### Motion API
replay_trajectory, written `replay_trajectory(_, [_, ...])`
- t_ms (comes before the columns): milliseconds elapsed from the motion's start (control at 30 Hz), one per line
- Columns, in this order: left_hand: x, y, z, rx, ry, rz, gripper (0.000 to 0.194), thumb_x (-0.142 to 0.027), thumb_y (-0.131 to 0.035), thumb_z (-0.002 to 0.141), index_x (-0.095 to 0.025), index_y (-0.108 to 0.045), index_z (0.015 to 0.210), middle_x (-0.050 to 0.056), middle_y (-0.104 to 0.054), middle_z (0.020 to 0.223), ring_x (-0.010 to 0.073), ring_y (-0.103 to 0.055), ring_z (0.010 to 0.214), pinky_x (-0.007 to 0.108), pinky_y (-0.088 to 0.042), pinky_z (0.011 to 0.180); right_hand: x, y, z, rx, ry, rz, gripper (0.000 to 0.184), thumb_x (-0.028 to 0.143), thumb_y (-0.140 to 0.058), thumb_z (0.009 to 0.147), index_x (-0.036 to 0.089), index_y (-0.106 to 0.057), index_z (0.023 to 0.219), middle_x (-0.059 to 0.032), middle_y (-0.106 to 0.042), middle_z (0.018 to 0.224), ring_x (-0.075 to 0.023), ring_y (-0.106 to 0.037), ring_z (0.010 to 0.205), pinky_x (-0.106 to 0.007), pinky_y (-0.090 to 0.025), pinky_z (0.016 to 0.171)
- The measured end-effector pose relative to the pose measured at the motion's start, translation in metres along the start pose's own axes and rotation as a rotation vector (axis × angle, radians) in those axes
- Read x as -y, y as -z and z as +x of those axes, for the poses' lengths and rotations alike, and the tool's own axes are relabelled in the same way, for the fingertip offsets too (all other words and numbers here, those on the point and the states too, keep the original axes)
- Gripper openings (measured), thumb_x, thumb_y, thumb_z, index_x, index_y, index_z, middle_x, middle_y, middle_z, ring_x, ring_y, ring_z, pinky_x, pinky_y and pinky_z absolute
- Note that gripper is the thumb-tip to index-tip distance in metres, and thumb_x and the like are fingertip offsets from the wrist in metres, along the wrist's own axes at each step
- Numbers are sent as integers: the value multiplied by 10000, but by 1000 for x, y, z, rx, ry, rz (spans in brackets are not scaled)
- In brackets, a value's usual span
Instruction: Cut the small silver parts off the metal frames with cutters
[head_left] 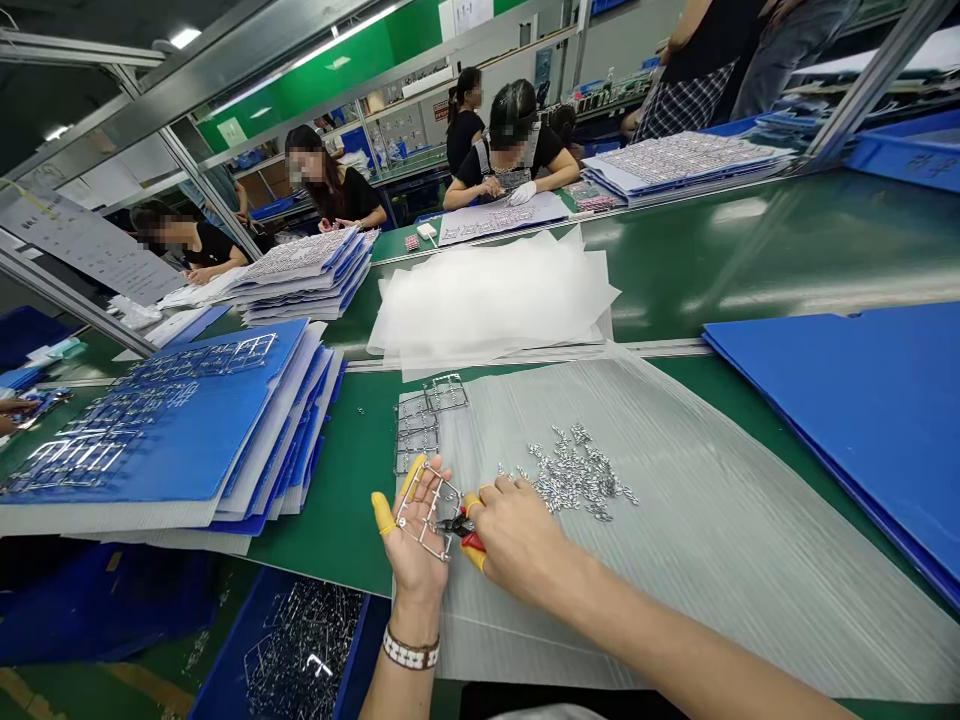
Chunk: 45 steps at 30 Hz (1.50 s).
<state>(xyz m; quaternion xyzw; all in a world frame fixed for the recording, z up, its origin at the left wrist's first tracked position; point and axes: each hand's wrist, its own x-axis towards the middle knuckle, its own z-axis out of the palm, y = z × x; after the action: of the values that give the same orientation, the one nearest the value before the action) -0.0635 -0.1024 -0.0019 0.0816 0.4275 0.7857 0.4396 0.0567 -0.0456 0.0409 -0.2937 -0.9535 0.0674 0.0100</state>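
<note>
Frame (433, 512) over the left edge of the sheet (712, 560) — left hand's (416, 550) fingers cradling it, right hand's (517, 525) gripping cutters (456, 524); likely snipping, next cut needing steady blades.

The left hand (415, 568), palm turned up, holds a silvery openwork frame (403, 521); the right hand (517, 528) grips red-handled cutters (474, 541), their tips at the frame's right side. Yellow covers (383, 514) sheathe some fingertips on both hands. Beyond them, a heap of small shiny pieces (577, 475) lies on a translucent sheet (712, 560), with more frames (416, 437) at its far left edge. Left on the green surface (349, 430) stands a stack of blue boards (217, 430); a blue bin (367, 645) of frames sits below. Across the far side, co-workers (517, 150) sit bent forward.
</note>
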Motion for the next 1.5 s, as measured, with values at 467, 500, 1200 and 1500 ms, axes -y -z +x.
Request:
replay_trajectory(467, [2, 0, -1, -20, -35, -29, 663, -634, -319, 834, -119, -664, 1067, 173, -618, 1195, 257, -607, 1042, 320, -476, 852, 8, -4, 2, -24, 57, -32, 129, 246, -607, 783, 136, -648, 837, -112, -647, 759, -241, -615, 713, -328, -432, 636])
replay_trajectory(500, [2, 0, -1, -15, -38, -32, 659, -632, -323, 834, -118, -665, 1065, 173, -621, 1188, 257, -608, 1039, 319, -475, 851, 8, -4, 2, -20, 61, -32, 111, 229, -603, 782, 137, -647, 828, -111, -646, 750, -235, -615, 708, -321, -427, 633])
replay_trajectory(1200, [-121, 231, -82, -595, -456, 372, 642, -619, -383, 763, -138, -600, 1127, 89, -650, 1156, 322, -524, 1161, 473, -286, 1098, -7, -57, 10, -41, -70, 230, 98, 192, -616, 757, 178, -584, 848, -51, -612, 753, -220, -559, 739, -298, -333, 625])
replay_trajectory(1500, [-107, 365, -77, -1045, -300, 932, 711, -612, -192, 810, -94, -644, 991, 145, -714, 934, 255, -685, 856, 381, -541, 780, -11, -72, 20, -23, 62, 110, 238, 133, -524, 763, 181, -600, 983, -88, -641, 825, -268, -571, 788, -337, -357, 652])
